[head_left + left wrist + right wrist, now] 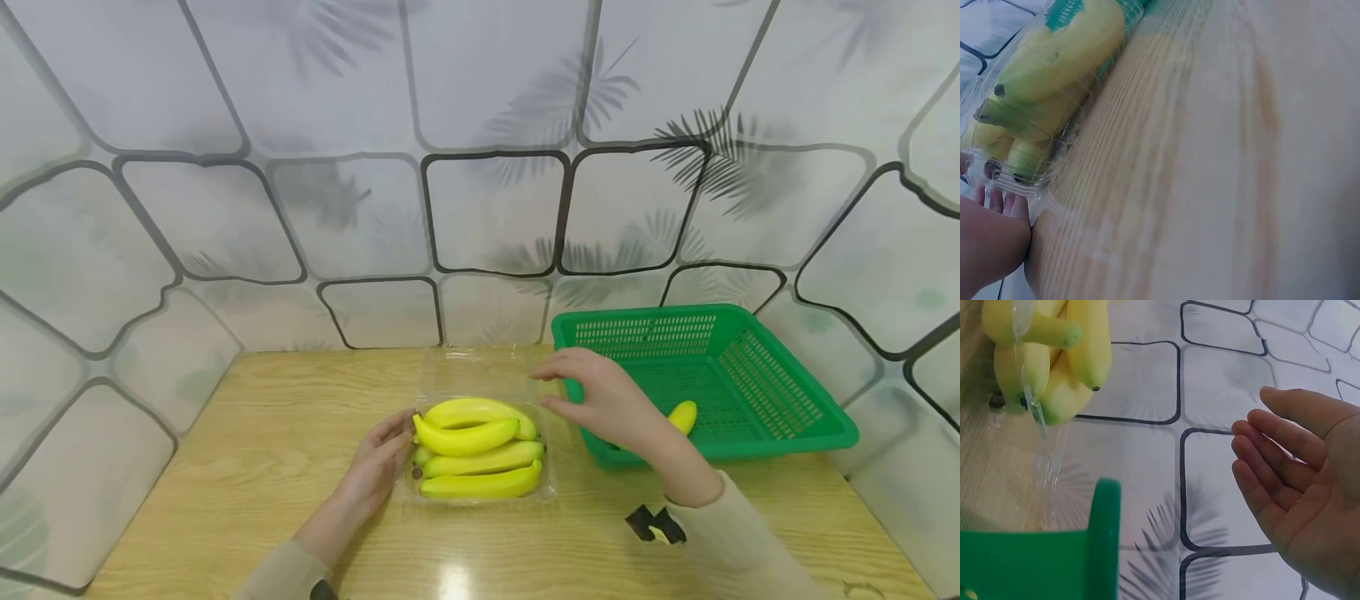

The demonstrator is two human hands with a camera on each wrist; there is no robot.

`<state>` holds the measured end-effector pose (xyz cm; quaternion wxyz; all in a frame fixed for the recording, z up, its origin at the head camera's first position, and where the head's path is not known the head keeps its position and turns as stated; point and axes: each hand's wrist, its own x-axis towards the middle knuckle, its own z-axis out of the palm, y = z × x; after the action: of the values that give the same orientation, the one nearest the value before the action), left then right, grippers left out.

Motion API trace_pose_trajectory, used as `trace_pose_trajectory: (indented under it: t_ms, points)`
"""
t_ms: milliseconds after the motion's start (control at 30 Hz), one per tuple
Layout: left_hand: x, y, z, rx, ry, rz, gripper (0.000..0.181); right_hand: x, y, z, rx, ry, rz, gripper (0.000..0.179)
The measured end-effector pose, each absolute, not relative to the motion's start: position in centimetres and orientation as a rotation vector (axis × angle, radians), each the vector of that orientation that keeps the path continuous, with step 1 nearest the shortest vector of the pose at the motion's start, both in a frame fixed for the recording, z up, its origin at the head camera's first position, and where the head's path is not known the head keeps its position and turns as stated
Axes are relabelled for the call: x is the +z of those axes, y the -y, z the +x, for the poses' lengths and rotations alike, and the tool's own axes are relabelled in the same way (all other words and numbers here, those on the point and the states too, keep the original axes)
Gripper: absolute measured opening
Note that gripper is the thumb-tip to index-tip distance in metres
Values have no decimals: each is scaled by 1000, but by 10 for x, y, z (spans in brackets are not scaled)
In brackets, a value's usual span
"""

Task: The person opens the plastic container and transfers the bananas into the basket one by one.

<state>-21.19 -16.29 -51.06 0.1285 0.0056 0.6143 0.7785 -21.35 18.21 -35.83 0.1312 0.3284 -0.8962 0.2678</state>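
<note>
Broadly, a pale wall covering (pixel 487 212), printed with rounded dark-edged cells and feathery leaves, surrounds a wood-grained worktop (pixel 285 433). To the right sits a shallow green plastic basket (pixel 787 450), its walls pierced with narrow slots. Left of it, a thin clear container (pixel 550 477) lies with its see-through lid (pixel 476 377) open toward the wall. The two hands are well apart: the right hand (pixel 600 396), fingers spread loosely and holding nothing, hovers over the basket's left edge; the left hand (pixel 375 467) rests relaxed fingers against the container's left side. Smooth, curved yellow bananas (pixel 480 460) lie stacked inside the container, and one loose banana (pixel 682 417) lies in the basket.

The left wrist view shows the green-tinged, dark-tipped banana ends and the container's ridged edge; the right wrist view shows the right palm, with a gap between thumb and fingers.

The right forearm partly hides the loose banana. The lid's outline nearly vanishes against the wall, and a jagged black patch (pixel 655 527) beside the right sleeve (pixel 742 533) is hard to make out.
</note>
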Motion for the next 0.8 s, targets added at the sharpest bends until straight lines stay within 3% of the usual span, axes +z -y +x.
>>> trace_pose_trajectory:
  t_ms: [800]
  points:
    - [-508,163,-211,2268,-1794,19,64,-376,-136,-217,908,2691,1064,27]
